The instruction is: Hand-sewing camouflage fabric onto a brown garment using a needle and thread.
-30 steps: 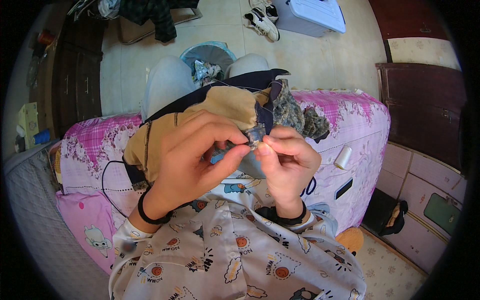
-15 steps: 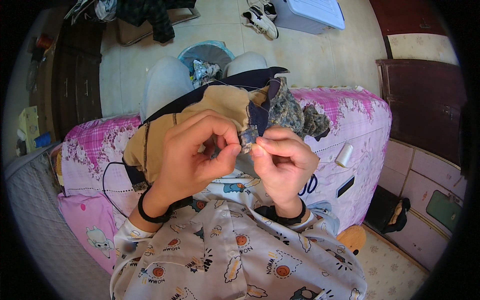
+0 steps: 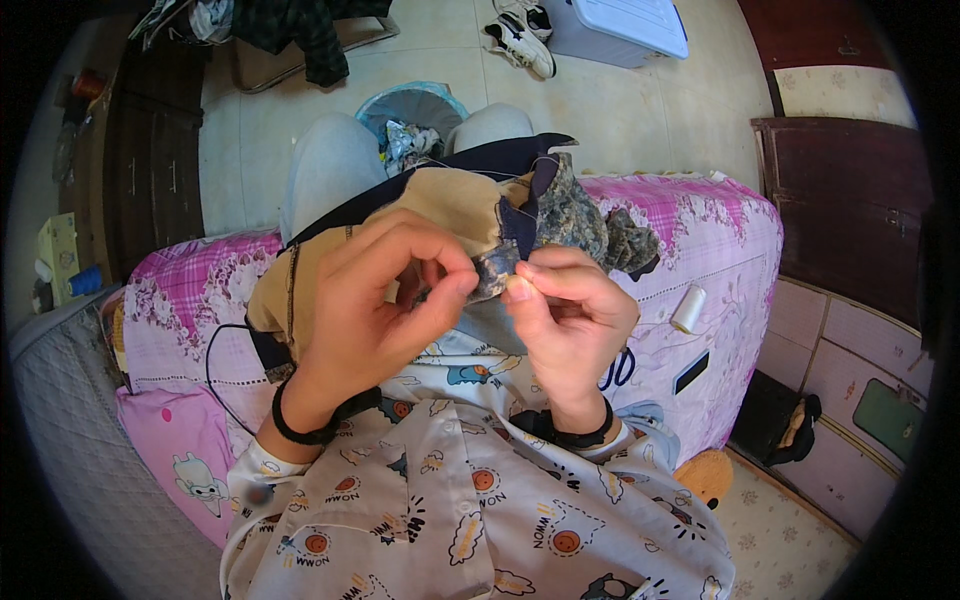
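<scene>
the left hand [image 3: 370,300] and right hand [image 3: 572,312], in narrow pinches, hold an edge of the tan-lined camouflage garment [image 3: 440,195] over the lap [image 3: 332,180]; a white thread spool [image 3: 688,309] lies right on the pink bedspread [image 3: 735,250].

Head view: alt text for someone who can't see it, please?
Right hand pinches the patterned edge of a tan-and-navy garment on the person's lap, left hand close beside it. A white spool lies on the pink bedspread at right.

A bunched tan, navy and mottled-grey garment [image 3: 448,197] lies across the thighs [image 3: 322,185].
</scene>
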Tool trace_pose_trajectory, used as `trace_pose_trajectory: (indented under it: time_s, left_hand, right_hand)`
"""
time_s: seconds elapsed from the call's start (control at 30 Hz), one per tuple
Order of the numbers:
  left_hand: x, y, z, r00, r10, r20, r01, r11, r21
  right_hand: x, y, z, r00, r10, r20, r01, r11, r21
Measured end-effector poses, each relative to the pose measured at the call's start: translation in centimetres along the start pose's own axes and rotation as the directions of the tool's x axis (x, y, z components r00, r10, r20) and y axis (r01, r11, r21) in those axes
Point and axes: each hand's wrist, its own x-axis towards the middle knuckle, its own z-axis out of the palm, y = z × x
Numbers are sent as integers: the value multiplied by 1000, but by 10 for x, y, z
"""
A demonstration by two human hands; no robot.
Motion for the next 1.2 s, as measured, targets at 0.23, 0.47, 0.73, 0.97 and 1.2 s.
trace_pose_trajectory:
  time_s: [0.23,0.47,0.73,0.97,1.2]
  left_hand:
    - [44,-31,-18,978,206,22,-151,639,754]
    - [4,-1,6,941,324,94,-335,862,381]
    - [-19,-3,14,993,-80,-88,88,991,99]
    - [-25,9,8,921,-390,-12,335,805,-490]
    - [-28,18,5,918,-395,36,356,778,-518]
  right_hand:
    - [3,4,2,991,122,-47,-121,992,34]
    - [8,-1,7,990,128,-57,-127,992,14]
    - [11,1,6,1000,-4,28,7,997,-83]
    - [15,-10,5,982,-170,84,188,936,-298]
    - [16,-20,3,950,-249,187,296,910,-289]
